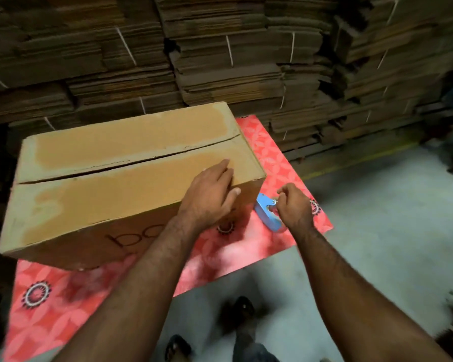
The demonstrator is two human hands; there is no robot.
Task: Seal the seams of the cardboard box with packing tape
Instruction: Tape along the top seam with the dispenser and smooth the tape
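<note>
Head view: cardboard box (pixel 131 178) lying on a red patterned mat (pixel 270 152), flaps folded shut, a dark open seam (pixel 131 164) running along the middle of the top face, just beyond the fingertips of the left hand (pixel 209 197). No tape visible on that seam. Left hand resting flat on the near right corner of the box top, fingers (pixel 224 168) straight and spread lightly, thumb (pixel 233 193) hanging over the box edge; nothing gripped. Printed letters on the near side wall of the box, below the left wrist.

Right hand (pixel 294 207) just right of the box, apart from it, low over the mat, fingers (pixel 285 190) curled inward above a blue tape dispenser (pixel 268 214). Dispenser lying on the mat, touching or almost touching the curled fingers, between those fingers and the box's right end wall. Whether the fingers actually grasp the dispenser: cannot tell, as the hand covers part of it and the picture is blurred there.

Beyond both hands, tall stacks of flattened cardboard (pixel 220 61) tied with white string, filling the background. Grey concrete floor (pixel 377 218) to the right of the right hand. Near the bottom edge, between the forearms, two feet in dark sandals (pixel 242 308) on the floor.
</note>
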